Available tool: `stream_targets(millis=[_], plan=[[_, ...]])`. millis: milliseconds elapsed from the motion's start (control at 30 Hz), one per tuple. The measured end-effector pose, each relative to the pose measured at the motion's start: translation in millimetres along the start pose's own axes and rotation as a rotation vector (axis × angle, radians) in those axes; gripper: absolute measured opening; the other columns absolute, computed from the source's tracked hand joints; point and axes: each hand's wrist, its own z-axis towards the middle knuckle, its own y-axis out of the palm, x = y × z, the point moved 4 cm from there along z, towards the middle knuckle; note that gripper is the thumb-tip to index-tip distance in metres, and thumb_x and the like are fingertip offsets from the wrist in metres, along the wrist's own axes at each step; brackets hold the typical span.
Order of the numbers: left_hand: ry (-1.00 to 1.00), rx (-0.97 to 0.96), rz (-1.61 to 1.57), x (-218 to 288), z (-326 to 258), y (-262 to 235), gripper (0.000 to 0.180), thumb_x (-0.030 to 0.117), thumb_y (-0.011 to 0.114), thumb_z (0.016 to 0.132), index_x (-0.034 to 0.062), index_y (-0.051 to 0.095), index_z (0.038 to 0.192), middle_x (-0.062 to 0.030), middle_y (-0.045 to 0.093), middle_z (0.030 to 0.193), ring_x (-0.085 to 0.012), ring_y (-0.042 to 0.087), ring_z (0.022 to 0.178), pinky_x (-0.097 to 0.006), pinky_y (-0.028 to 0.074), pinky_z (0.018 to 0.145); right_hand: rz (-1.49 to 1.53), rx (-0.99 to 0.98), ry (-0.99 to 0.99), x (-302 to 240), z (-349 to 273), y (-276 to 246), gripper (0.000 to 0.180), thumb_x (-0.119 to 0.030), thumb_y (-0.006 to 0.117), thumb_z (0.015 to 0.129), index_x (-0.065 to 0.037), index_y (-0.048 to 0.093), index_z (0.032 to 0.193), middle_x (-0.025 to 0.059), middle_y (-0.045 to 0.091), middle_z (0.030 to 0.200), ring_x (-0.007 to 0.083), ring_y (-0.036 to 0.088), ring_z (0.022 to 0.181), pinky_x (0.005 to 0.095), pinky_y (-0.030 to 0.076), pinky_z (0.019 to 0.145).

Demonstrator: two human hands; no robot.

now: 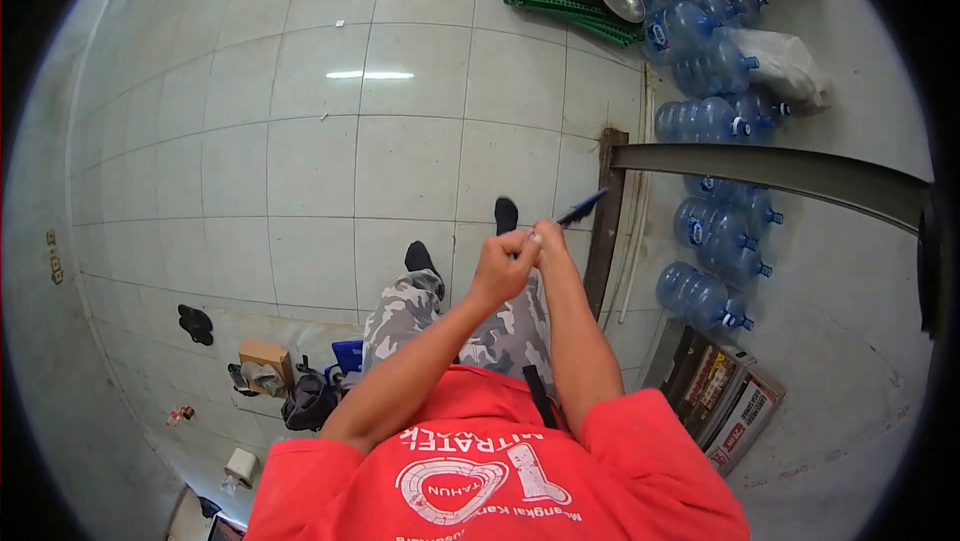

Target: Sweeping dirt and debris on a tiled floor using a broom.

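The dark narrow implement (pixel 582 208) is right of centre in the frame, above the lap. The right hand (pixel 549 239) is curled closed and appears to grip its lower end; the left hand (pixel 503 269) meets it with fingers bent, and whether it holds anything cannot be told.

Risk, as judged: the free end lies near the brown bar (pixel 602 241), so a swing toward the right of the frame could knock it. The grip seems to cover one end only; if it loosens, the implement could drop to the tiled floor (pixel 410 161) near the feet (pixel 507 215).

Orientation: the long axis runs diagonally, lower left to upper right; the free end points upper right.
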Motion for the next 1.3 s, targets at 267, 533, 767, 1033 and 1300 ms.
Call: stream_targets(millis=[267, 533, 767, 1033, 1300], plan=[[-0.123, 0.421, 0.248, 40, 110, -27, 0.037, 0.018, 0.047, 0.088, -0.0012, 0.047, 0.056, -0.0002, 0.047, 0.054, -0.0055, 0.036, 0.051, -0.025, 0.027, 0.047, 0.089, -0.446, -0.126, -98, 19, 152, 0.004, -0.004, 0.043, 0.080, -0.002, 0.041, 0.079, 0.0081, 0.043, 0.062, 0.0167, 0.045, 0.045, 0.0356, 0.039, 0.035], [-0.047, 0.252, -0.032, 34, 230, 111, 0.034, 0.013, 0.047, 0.088, -0.0036, 0.049, 0.058, -0.0040, 0.052, 0.061, -0.0084, 0.041, 0.056, -0.023, 0.034, 0.052, -0.372, -0.176, -0.384, -280, 72, 39, 0.058, -0.005, 0.050, 0.078, 0.000, 0.022, 0.128, 0.0145, 0.056, 0.069, 0.0234, 0.059, 0.055, 0.0398, 0.051, 0.047], [-0.711, 0.579, -0.035, -63, 356, 188, 0.056, 0.043, 0.036, 0.094, -0.0017, 0.060, 0.069, -0.0032, 0.053, 0.065, -0.0103, 0.044, 0.059, -0.025, 0.034, 0.054, -0.556, 0.186, -0.127, -361, 237, 4, 0.064, -0.011, 0.050, 0.074, 0.008, 0.019, 0.128, 0.0176, 0.061, 0.080, 0.0269, 0.062, 0.069, 0.0352, 0.050, 0.066], [-0.288, 0.280, -0.069, 72, 321, 174, 0.058, 0.040, 0.028, 0.096, 0.0040, 0.035, 0.051, -0.0045, 0.040, 0.052, -0.0158, 0.041, 0.053, -0.027, 0.031, 0.051, -0.137, -0.296, -0.258, -370, 77, 68, 0.026, -0.007, 0.045, 0.078, -0.007, 0.037, 0.103, 0.0066, 0.041, 0.059, 0.0180, 0.047, 0.045, 0.0387, 0.043, 0.038], [-0.373, 0.235, -0.298, -40, 403, 214, 0.060, 0.050, 0.025, 0.093, 0.0060, 0.028, 0.052, -0.0039, 0.038, 0.052, -0.0142, 0.038, 0.053, -0.027, 0.032, 0.053, -0.690, 0.137, -0.098, -434, 241, -6, 0.060, -0.010, 0.044, 0.078, 0.002, 0.016, 0.130, 0.0233, 0.058, 0.095, 0.0329, 0.062, 0.076, 0.0402, 0.052, 0.052]])
